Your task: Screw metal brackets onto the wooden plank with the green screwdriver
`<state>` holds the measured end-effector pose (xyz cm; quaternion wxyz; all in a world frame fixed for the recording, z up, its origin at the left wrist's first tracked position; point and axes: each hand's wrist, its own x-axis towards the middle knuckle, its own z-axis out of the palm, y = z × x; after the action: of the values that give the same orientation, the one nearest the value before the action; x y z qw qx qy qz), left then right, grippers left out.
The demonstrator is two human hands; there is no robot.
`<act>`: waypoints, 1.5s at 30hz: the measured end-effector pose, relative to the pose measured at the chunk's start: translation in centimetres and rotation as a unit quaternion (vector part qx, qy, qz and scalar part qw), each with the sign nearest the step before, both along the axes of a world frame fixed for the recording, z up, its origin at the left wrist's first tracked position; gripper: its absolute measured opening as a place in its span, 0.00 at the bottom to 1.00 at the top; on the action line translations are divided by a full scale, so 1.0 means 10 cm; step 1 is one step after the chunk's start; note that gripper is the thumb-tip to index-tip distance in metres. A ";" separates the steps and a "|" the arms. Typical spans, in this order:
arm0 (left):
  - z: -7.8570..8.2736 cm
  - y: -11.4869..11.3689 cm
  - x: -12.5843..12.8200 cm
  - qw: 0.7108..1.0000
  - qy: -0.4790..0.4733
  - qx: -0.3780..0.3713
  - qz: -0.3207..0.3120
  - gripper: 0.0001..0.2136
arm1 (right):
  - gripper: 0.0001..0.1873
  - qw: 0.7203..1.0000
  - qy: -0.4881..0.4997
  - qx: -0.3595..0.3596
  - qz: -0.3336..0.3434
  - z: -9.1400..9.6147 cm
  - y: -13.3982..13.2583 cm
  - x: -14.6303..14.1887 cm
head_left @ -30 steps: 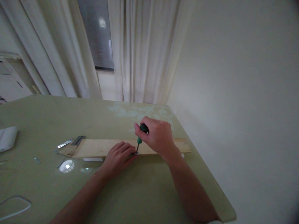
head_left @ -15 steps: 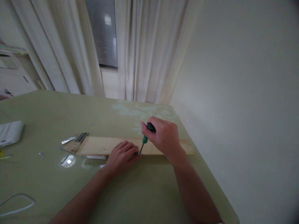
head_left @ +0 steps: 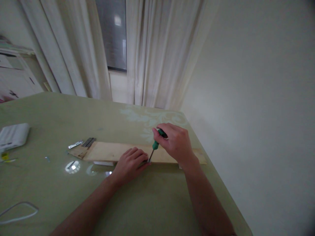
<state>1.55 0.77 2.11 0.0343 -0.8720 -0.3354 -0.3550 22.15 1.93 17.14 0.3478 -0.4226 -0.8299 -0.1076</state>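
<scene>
A long pale wooden board (head_left: 108,149) lies across the table, raised on white blocks. My right hand (head_left: 176,142) is closed around the green handle of a screwdriver (head_left: 155,145), which tilts with its tip down at the board's front edge. There the tip meets a small metal plate (head_left: 148,161), mostly hidden by my fingers. Beside the tip, my left hand (head_left: 131,162) pins this plate against the board, fingers curled on top and thumb along the front edge. Whether a screw sits under the tip is too small to tell.
At the board's left end lie a dark grey hinge (head_left: 88,142) and a silver metal strip (head_left: 75,144). Further left are a small screw (head_left: 47,159), a yellow item (head_left: 5,156) and a white box-like device (head_left: 14,135). A white cable (head_left: 22,219) loops at the near left.
The view has shifted slightly, so the table things appear a little further right. Both hands keep their grips, and the screwdriver tip stays at the same spot on the plate.
</scene>
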 end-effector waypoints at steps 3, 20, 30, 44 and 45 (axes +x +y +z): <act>0.00 0.00 0.00 1.000 -0.003 0.005 -0.002 0.05 | 0.16 1.000 0.003 -0.015 -0.012 0.01 0.01 0.01; 0.00 0.00 0.00 1.000 -0.003 0.000 -0.001 0.05 | 0.18 0.999 0.003 -0.013 -0.035 0.00 0.03 0.01; -0.03 0.01 -0.01 0.999 -0.001 0.033 0.010 0.06 | 0.27 0.996 -0.007 0.054 -0.069 -0.04 -0.26 -0.28; -0.02 0.00 -0.01 1.000 -0.003 0.003 0.002 0.05 | 0.30 0.986 0.046 -0.012 -0.161 -0.05 -0.08 -0.22; -0.02 0.00 -0.01 1.000 -0.004 0.003 0.004 0.05 | 0.30 0.990 0.041 -0.026 -0.134 -0.05 -0.09 -0.23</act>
<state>1.41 0.81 1.92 0.0369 -0.8692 -0.3377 -0.3593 19.84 1.01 16.65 0.3535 -0.5425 -0.7535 -0.1142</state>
